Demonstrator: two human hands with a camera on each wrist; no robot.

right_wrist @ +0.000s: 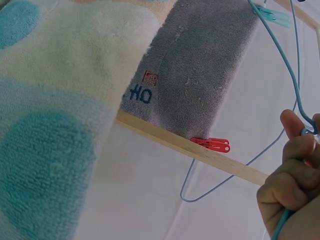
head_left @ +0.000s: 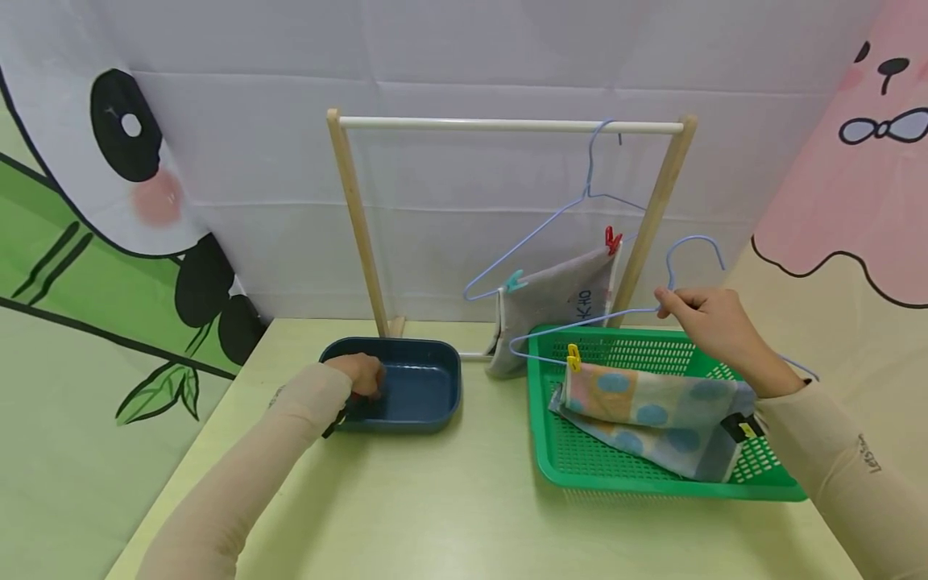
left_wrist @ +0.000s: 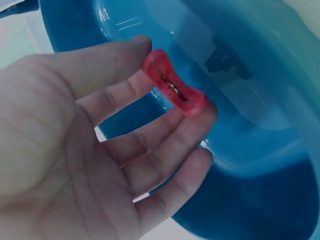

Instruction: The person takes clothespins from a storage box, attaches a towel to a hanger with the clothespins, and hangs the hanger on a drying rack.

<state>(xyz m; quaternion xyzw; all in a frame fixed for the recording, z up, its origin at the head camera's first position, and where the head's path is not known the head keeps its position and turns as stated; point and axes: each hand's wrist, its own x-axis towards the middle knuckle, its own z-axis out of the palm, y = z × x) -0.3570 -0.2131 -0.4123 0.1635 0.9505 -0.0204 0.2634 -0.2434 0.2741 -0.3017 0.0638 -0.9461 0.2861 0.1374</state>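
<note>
My left hand (head_left: 362,376) is inside the dark blue basin (head_left: 426,388), its thumb and fingertips pinching a red clothespin (left_wrist: 175,84). In my right hand (head_left: 714,326) is the neck of a blue wire hanger (head_left: 696,237), gripped just below its hook. A yellow clothespin (head_left: 573,358) fastens one corner of a polka-dot towel (head_left: 652,415) near the left end of this hanger. The towel hangs folded over the green basket (head_left: 616,483), its right end partly hidden by my wrist. Close by in the right wrist view, its pile and dots show large.
Behind stands a rack with a white rod (head_left: 471,124) and wooden posts. A second blue hanger (head_left: 525,241) hangs from it, bearing a grey towel (head_left: 554,302) with a teal clothespin (head_left: 514,281) and a red one (head_left: 612,240). The basket stands in front of the rack's right post.
</note>
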